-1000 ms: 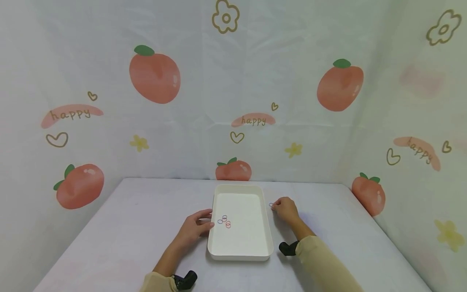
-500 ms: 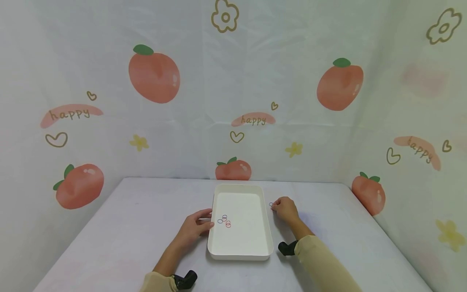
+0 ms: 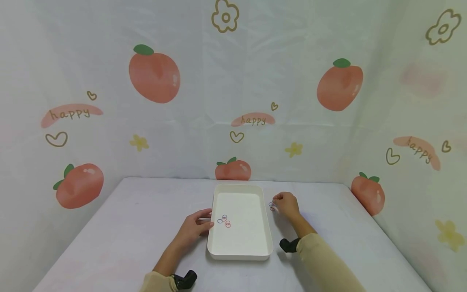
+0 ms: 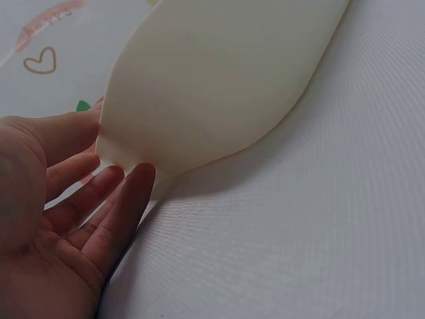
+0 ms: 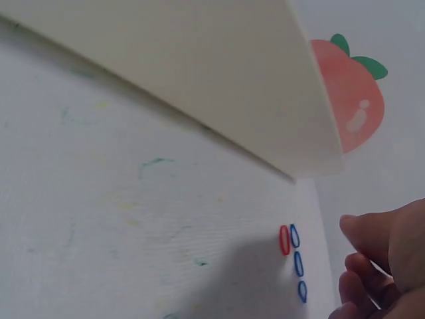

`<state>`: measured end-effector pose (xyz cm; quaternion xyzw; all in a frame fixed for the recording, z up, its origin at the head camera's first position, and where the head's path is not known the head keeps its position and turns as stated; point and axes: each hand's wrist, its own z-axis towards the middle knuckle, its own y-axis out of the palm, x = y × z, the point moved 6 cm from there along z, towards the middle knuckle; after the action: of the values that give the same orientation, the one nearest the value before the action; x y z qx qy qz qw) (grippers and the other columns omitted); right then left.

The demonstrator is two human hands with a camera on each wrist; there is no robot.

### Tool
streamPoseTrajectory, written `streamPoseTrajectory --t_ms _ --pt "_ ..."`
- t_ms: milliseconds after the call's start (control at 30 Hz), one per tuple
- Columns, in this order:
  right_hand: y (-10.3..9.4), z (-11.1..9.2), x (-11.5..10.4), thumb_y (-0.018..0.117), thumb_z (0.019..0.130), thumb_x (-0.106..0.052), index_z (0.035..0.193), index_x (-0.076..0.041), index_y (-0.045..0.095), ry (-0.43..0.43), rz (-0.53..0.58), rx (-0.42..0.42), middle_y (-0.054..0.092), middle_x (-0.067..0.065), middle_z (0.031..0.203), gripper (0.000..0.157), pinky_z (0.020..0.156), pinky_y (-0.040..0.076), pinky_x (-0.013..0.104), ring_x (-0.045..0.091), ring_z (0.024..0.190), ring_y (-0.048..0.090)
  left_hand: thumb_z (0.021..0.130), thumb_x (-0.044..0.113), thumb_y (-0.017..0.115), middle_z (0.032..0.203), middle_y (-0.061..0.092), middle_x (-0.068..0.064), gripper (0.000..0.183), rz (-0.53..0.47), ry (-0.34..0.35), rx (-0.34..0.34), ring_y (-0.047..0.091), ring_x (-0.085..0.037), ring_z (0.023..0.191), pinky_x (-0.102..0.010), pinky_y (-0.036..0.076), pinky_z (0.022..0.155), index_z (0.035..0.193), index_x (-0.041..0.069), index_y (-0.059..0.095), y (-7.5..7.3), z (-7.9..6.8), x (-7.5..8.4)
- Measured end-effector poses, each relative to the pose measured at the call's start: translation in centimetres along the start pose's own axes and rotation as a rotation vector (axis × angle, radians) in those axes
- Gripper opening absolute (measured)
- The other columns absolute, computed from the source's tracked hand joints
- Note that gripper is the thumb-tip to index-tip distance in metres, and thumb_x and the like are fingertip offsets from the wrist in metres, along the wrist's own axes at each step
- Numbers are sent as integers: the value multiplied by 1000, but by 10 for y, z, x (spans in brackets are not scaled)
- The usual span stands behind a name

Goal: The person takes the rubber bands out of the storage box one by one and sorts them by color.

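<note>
I pinch the white tray (image 3: 251, 239) with my left hand (image 3: 194, 225); my right hand (image 3: 287, 204), loosely parted, hovers by a red ring (image 5: 281, 240) and three blue rings (image 5: 296, 264) on the tabletop (image 3: 146, 235).

In the head view, the left sleeve (image 3: 158, 282) is plain pale beige, at the bottom edge left of centre; the right sleeve (image 3: 326, 261), the same beige, spans the lower right. Stubby, angular and matte black, the left wrist camera (image 3: 187, 280) and right wrist camera (image 3: 289, 245) sit at the cuffs.
</note>
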<state>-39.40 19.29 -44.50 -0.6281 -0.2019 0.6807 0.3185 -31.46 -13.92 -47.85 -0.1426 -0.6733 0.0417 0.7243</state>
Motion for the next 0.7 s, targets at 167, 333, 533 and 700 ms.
streamPoseTrajectory --t_ms 167,333,533,700 --pt "-3 2 -12 67 89 -6 90 1 69 8 42 -1 65 10 85 8 66 46 34 24 79 58 89 15 71 125 60 -18 53 -1 1 1 65 -26 98 -37 55 77 136 2 53 0 1 -1" --pt "-1 4 -24 67 89 -9 92 0 68 -6 88 3 64 10 86 10 64 47 32 25 80 58 88 16 73 124 61 -17 53 7 -5 12 65 -25 98 -36 55 76 136 3 54 0 1 -2" --pt "5 4 -41 69 88 -11 92 -1 69 -48 131 -3 63 8 86 10 67 47 34 24 81 57 87 17 73 124 60 -16 53 15 -7 17 65 -24 97 -36 55 76 135 4 55 0 1 -2" --pt "13 3 -54 69 88 -11 92 -2 69 -66 162 -23 62 8 86 10 66 45 32 23 79 54 88 15 72 124 60 -17 52 6 -6 16 65 -25 98 -36 55 76 136 4 54 0 1 -1"
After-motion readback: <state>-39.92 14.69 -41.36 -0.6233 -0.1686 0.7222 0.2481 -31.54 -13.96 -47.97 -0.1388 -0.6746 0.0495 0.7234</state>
